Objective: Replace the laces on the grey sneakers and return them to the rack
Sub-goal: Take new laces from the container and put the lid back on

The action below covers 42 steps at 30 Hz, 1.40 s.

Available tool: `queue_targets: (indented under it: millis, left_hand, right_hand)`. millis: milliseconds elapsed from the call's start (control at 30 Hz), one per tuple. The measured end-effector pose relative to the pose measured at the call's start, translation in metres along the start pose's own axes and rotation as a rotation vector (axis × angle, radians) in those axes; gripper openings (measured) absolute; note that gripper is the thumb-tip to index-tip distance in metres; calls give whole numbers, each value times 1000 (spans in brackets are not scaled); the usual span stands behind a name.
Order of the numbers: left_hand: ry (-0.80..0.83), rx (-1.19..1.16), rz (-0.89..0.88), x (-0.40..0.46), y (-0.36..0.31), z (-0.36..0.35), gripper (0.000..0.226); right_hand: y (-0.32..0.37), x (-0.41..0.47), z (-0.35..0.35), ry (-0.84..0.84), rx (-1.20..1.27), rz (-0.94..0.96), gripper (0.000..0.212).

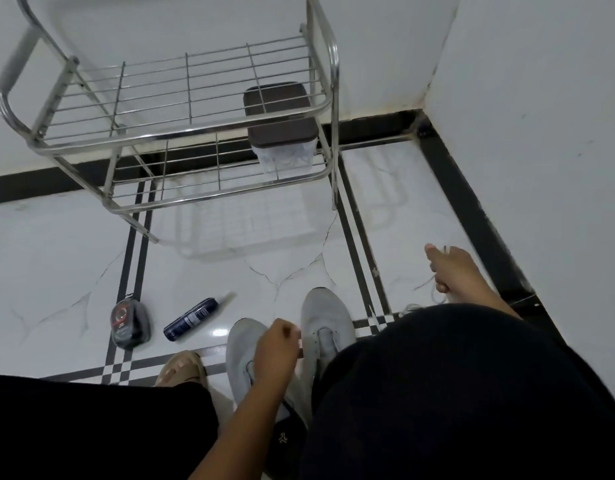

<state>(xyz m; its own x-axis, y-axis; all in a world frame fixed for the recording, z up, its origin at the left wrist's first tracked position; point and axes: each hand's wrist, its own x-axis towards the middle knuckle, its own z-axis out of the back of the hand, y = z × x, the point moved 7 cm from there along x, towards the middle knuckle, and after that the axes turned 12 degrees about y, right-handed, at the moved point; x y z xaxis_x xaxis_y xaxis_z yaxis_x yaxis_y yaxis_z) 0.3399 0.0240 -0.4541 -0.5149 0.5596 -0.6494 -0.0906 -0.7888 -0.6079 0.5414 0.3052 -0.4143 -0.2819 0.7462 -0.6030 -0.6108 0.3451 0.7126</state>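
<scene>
Mid-task: both grey sneakers (285,348) on floor, rack (181,109) still without them; left hand (276,348) curled over left shoe, right hand (451,271) pinching a lace (425,283), lacing unfinished.

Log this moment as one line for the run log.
left hand: on sneakers | right hand: holds white lace | rack: no sneakers

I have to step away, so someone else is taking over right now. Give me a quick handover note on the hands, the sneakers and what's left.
Left hand: fingers curled at the right sneaker, by its eyelets.
Right hand: out to the side, gripping a pale lace.
Both grey sneakers sit on the floor, left sneaker beside the right.
Rack: holds only a lidded container.
Done: the right sneaker's eyelets look bare.
Left: lacing, then both shoes back on the rack.
</scene>
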Motion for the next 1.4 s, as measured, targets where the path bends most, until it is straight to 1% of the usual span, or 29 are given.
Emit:
queue_targets:
  millis: [33, 67, 100, 167, 200, 267, 333, 367, 400, 433, 467, 500, 533, 567, 600, 633, 667, 733, 800, 867, 967, 1100, 1167, 1233, 1300, 1367, 1400]
  left_hand:
    - [-100, 27, 30, 1, 15, 8, 14]
    - [-204, 86, 42, 4, 32, 14, 14]
    - [-288, 162, 62, 4, 52, 18, 20]
    - [-338, 250, 79, -8, 77, 18, 34]
    - [-324, 282, 57, -14, 82, 14, 37]
    - [-243, 351, 34, -21, 97, 2, 43]
    - [-143, 342, 57, -23, 117, -9, 50]
    - [-126, 354, 53, -24, 123, -11, 53]
    - [-119, 370, 37, -26, 126, -12, 57]
    - [-122, 380, 9, -28, 125, -13, 59]
    - [-125, 370, -11, -31, 125, -13, 60]
    - [-146, 354, -34, -34, 124, -12, 60]
    - [-164, 327, -42, -37, 125, -12, 60]
    - [-182, 306, -51, -40, 127, -12, 60]
    - [-193, 295, -39, -41, 129, -12, 57]
    - [-196, 285, -22, -42, 131, -12, 52]
    - [-185, 280, 12, -41, 132, -12, 44]
    - [-133, 284, 79, -38, 136, -13, 34]
    - [-77, 298, 93, -34, 134, -14, 29]
    - [-50, 341, 74, -28, 127, -12, 21]
    - [-42, 390, 97, -10, 117, -1, 16]
    - [-138, 436, 47, 22, 89, 37, 16]
    - [-170, 474, 38, 37, 77, 57, 19]
    - [-163, 496, 59, 53, 73, 72, 18]
    - [-136, 532, 77, 67, 71, 81, 16]
    - [-129, 513, 63, 72, 64, 85, 13]
    - [-153, 469, 26, 71, 57, 86, 13]
  right_hand:
    - [-7, 8, -3, -3, -120, -4, 32]
    - [-15, 16, -8, 15, -203, -8, 33]
    - [-26, 25, -17, 64, -215, -26, 36]
    - [-48, 35, -37, 182, -199, -105, 47]
    - [-57, 39, -45, 226, -269, -149, 51]
    - [-69, 46, -49, 229, -552, -218, 46]
    - [-67, 41, -45, 102, -857, -238, 41]
    - [-59, 33, -45, 21, -973, -181, 39]
    - [-51, 24, -50, -18, -1031, -87, 37]
    - [-45, 14, -61, 22, -1018, 19, 36]
    - [-45, 3, -78, 153, -949, 83, 33]
    - [-51, -12, -100, 333, -860, 72, 34]
    - [-63, -27, -121, 504, -802, -7, 38]
    - [-76, -39, -140, 619, -815, -88, 43]
    - [-87, -47, -153, 674, -904, -131, 47]
    - [-92, -50, -163, 691, -1024, -130, 48]
    - [-93, -51, -170, 701, -1126, -105, 47]
    - [-85, -53, -181, 733, -1215, -31, 39]
    - [-72, -51, -185, 708, -1203, 73, 30]
    - [-58, -47, -184, 634, -1128, 208, 22]
    - [-38, -37, -188, 551, -1077, 333, 11]
    - [-17, -23, -201, 505, -1034, 411, 14]
    - [-13, -17, -206, 498, -971, 408, 21]
    - [-11, -13, -209, 518, -853, 374, 29]
    - [-4, -11, -210, 539, -747, 347, 31]
    - [15, -9, -204, 510, -722, 382, 32]
    - [33, -9, -199, 458, -731, 446, 32]
